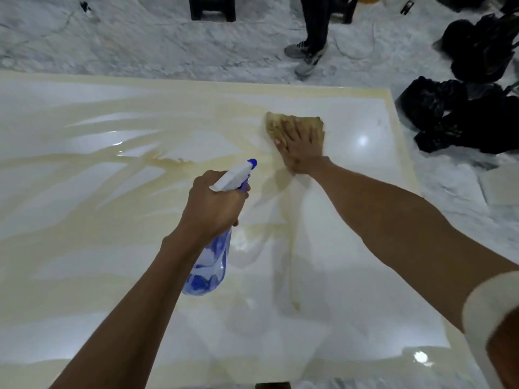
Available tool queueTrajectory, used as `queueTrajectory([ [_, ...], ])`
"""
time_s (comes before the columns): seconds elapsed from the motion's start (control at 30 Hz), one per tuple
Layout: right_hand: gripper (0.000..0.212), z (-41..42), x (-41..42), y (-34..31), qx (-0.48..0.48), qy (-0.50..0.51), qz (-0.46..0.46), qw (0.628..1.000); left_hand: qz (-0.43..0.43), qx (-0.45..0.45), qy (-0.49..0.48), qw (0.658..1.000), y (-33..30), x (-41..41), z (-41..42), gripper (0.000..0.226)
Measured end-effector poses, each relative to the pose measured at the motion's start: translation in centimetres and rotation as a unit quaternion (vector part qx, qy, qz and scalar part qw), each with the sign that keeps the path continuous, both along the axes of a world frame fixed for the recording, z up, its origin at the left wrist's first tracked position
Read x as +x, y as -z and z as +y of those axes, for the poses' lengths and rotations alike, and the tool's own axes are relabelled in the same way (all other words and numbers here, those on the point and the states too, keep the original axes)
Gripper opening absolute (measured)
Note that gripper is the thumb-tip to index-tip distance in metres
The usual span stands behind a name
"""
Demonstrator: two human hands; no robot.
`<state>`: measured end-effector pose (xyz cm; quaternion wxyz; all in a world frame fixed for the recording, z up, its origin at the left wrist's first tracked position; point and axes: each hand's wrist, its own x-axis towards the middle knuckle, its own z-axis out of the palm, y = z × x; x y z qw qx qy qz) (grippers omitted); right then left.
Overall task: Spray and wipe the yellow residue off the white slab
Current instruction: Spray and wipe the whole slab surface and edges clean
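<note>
Right hand [302,148] is flat, fingers spread, pressing a yellowed cloth [292,123] onto the far right part of the white slab [365,276]. Left hand [212,203] is wrapped round the neck of a blue-and-white spray bottle [213,248], nozzle aimed toward the cloth. Yellow residue [84,214] streaks the slab's left side and edges.

A glossy white slab [351,276], streaked with yellow residue [168,164], carries a stained cloth [276,123]; a tilted blue-and-white spray bottle [216,242] hangs above it.
</note>
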<state>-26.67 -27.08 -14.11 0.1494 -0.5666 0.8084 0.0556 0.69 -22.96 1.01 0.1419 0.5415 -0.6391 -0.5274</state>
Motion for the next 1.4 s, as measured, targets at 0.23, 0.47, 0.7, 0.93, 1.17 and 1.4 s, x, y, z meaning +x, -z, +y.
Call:
queueTrajectory([
  [0.23, 0.057, 14.4, 10.5, -0.5, 0.017, -0.038, -0.009, 0.999, 0.023, 0.014, 0.015, 1.000, -3.2, 5.0, 6.9, 0.023],
  [0.47, 0.057, 31.9, 22.7, -1.1, 0.048, -0.088, -0.084, 0.991, 0.029, 0.059, 0.014, 0.998, -5.5, 9.9, 14.2, 0.029],
  [0.7, 0.057, 29.3, 22.7, -10.5, -0.097, 0.141, -0.471, 0.865, 0.032, 0.038, 0.016, 0.999, -7.4, 9.6, 11.5, 0.021],
  [0.93, 0.054, 7.6, 9.2, -15.8, -0.222, 0.199, -0.433, 0.851, 0.057, -0.009, -0.025, 0.998, -8.1, 6.4, 1.5, 0.036],
  [1.17, 0.058, -12.0, 2.0, -3.2, 0.003, 0.004, -0.010, 1.000, 0.035, -0.045, -0.054, 0.997, -3.0, 5.2, -5.6, 0.015],
  [1.4, 0.061, -4.4, 10.2, 0.7, -0.003, 0.055, -0.039, 0.998, 0.029, -0.014, -0.049, 0.998, -1.5, 7.5, -3.9, 0.019],
])
